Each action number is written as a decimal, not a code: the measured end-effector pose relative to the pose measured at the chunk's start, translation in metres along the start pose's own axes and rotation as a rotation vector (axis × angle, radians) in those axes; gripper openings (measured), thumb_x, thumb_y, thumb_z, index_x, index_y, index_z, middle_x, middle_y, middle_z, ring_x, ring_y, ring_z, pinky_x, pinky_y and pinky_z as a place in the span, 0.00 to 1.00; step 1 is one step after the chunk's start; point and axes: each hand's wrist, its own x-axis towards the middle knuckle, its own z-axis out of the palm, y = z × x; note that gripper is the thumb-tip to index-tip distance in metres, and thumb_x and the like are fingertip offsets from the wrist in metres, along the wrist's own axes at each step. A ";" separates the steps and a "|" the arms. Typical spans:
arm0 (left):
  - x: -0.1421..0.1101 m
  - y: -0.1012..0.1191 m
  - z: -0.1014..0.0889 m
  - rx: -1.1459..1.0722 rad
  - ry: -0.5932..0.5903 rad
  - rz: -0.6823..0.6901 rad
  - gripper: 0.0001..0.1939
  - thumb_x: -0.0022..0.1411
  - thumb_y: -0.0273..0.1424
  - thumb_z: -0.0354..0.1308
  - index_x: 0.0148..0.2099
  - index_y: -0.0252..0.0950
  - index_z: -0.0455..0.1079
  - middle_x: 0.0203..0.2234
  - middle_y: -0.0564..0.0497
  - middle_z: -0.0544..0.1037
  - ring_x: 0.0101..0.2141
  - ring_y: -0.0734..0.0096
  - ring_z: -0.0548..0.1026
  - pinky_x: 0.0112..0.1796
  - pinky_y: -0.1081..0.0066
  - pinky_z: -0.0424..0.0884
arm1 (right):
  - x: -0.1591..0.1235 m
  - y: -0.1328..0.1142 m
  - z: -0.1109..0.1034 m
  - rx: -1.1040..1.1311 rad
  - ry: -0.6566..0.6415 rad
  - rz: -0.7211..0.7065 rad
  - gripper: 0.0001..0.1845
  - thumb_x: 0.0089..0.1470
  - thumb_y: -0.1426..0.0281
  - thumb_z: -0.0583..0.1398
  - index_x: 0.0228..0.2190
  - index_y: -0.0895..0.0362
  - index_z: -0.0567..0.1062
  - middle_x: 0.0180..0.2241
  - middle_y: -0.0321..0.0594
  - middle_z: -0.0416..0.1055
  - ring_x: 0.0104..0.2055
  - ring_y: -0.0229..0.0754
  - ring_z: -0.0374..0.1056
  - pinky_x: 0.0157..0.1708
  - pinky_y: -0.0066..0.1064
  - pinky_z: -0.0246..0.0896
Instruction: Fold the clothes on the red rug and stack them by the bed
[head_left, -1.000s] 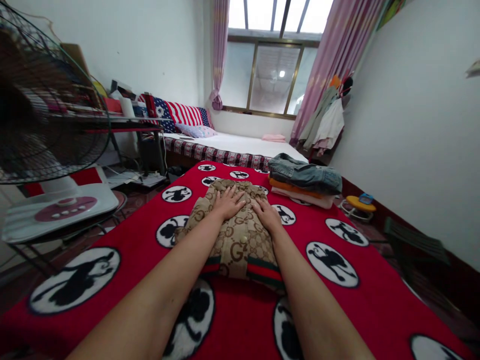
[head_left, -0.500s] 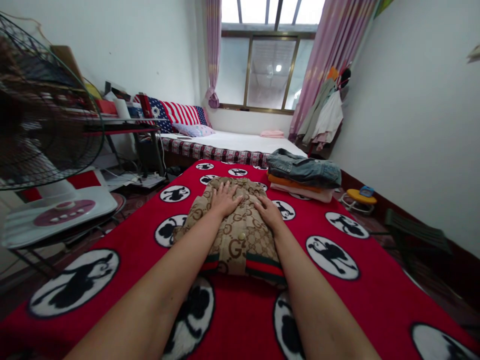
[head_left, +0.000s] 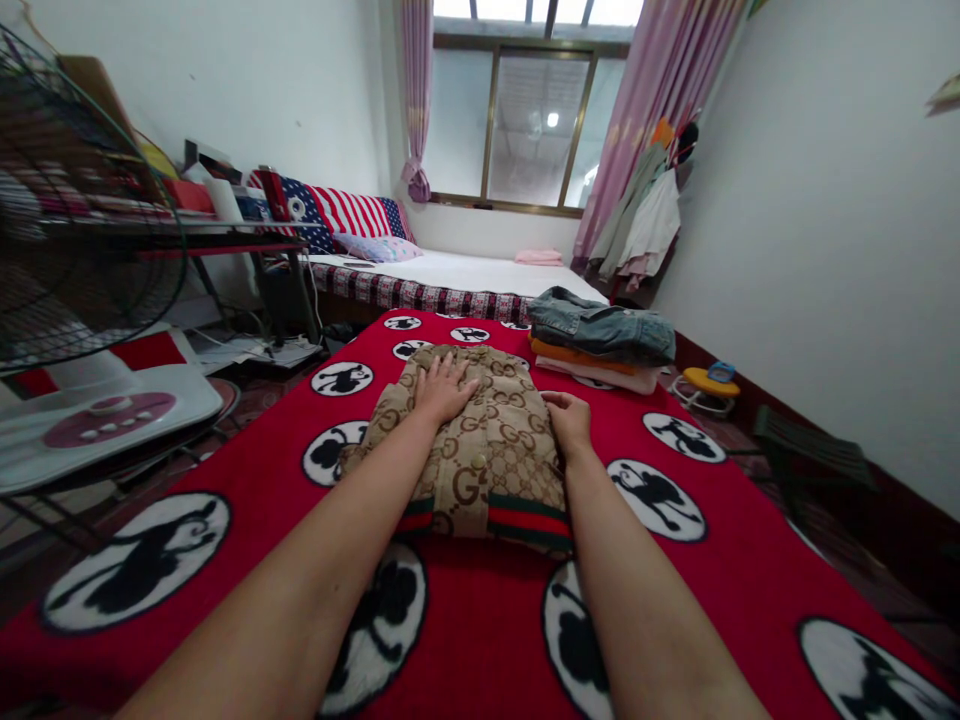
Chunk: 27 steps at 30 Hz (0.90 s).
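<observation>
A folded tan jacket point(head_left: 480, 455) with brown lettering and a green-and-red striped hem lies on the red blanket point(head_left: 480, 620). My left hand point(head_left: 444, 390) rests flat on its upper left part, fingers spread. At the jacket's right edge, my right hand point(head_left: 570, 420) is closed with curled fingers on the fabric; the fingertips are partly hidden. Beyond that hand sits a stack of folded clothes, with blue jeans point(head_left: 600, 328) on top of an orange garment point(head_left: 577, 357) and a pale pink one point(head_left: 607, 376).
To the left stand a fan point(head_left: 82, 220) and a cluttered desk point(head_left: 225, 228). A bed point(head_left: 465, 272) lies under the window. On the right are a yellow stool point(head_left: 709, 383) and a dark folding stool point(head_left: 814, 450). Clothes point(head_left: 649, 225) hang by the curtain.
My right hand has moved off the jacket's top to its right edge, and its fingers have curled. My left hand stays flat on the jacket. The view has shifted slightly.
</observation>
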 end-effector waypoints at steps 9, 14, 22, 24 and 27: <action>0.001 -0.002 -0.001 -0.019 -0.004 0.012 0.33 0.68 0.50 0.39 0.70 0.44 0.51 0.70 0.49 0.46 0.68 0.55 0.45 0.64 0.49 0.44 | -0.006 -0.012 -0.025 0.211 -0.400 0.068 0.25 0.30 0.70 0.65 0.37 0.60 0.81 0.37 0.45 0.80 0.35 0.45 0.75 0.35 0.33 0.68; 0.000 -0.001 -0.002 -0.006 -0.006 0.009 0.33 0.68 0.50 0.38 0.70 0.45 0.51 0.70 0.50 0.46 0.68 0.56 0.45 0.64 0.50 0.44 | -0.006 -0.011 -0.015 0.058 -0.363 -0.045 0.23 0.34 0.68 0.64 0.38 0.59 0.80 0.36 0.45 0.80 0.36 0.45 0.74 0.34 0.33 0.68; 0.001 -0.003 -0.001 -0.022 -0.021 0.010 0.34 0.68 0.51 0.37 0.71 0.44 0.49 0.70 0.49 0.45 0.68 0.55 0.43 0.64 0.49 0.44 | 0.003 -0.002 0.001 -0.301 -0.063 -0.065 0.15 0.42 0.67 0.61 0.34 0.57 0.82 0.39 0.45 0.79 0.44 0.50 0.72 0.41 0.34 0.65; 0.001 -0.003 -0.001 -0.022 -0.030 0.013 0.34 0.68 0.51 0.37 0.71 0.44 0.48 0.70 0.49 0.44 0.69 0.55 0.43 0.64 0.49 0.43 | 0.003 -0.004 0.000 -0.403 -0.013 -0.033 0.15 0.44 0.67 0.61 0.34 0.55 0.82 0.41 0.46 0.79 0.45 0.52 0.71 0.42 0.36 0.63; -0.001 -0.002 -0.002 -0.025 -0.055 0.011 0.38 0.66 0.55 0.37 0.72 0.44 0.46 0.71 0.48 0.42 0.69 0.55 0.41 0.64 0.49 0.41 | 0.002 -0.010 -0.002 -0.514 -0.004 0.022 0.14 0.44 0.66 0.63 0.35 0.53 0.83 0.40 0.47 0.79 0.44 0.54 0.72 0.40 0.37 0.63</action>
